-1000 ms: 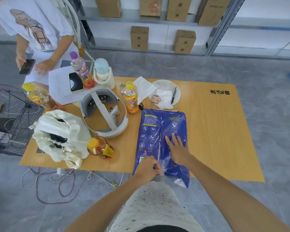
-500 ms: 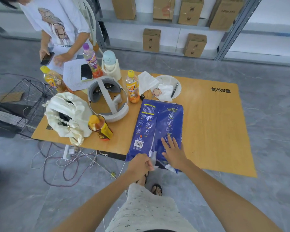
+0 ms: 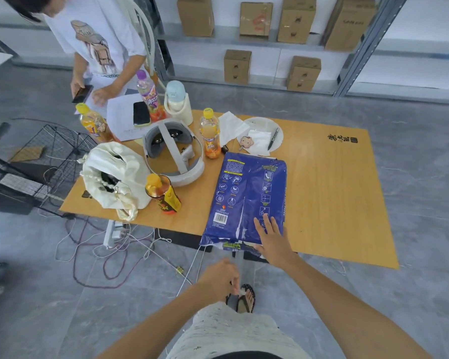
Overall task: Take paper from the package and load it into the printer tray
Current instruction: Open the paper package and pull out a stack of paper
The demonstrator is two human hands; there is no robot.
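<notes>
A blue paper package lies flat on the wooden table, its near end hanging slightly over the front edge. The wrapper is torn along its middle seam and at the near end. My right hand presses flat with spread fingers on the package's near right corner. My left hand is below the table edge, fingers pinched on a thin strip of wrapper that runs up to the package. No printer is in view.
Left of the package stand drink bottles, a grey headset, a white bag and a paper plate with a pen. A person stands at the far left corner. Cables and a wire crate lie on the floor.
My left hand has pulled back toward me, away from the package end, drawing the strip out. The view has backed away from the table; my right hand stays on the package.
</notes>
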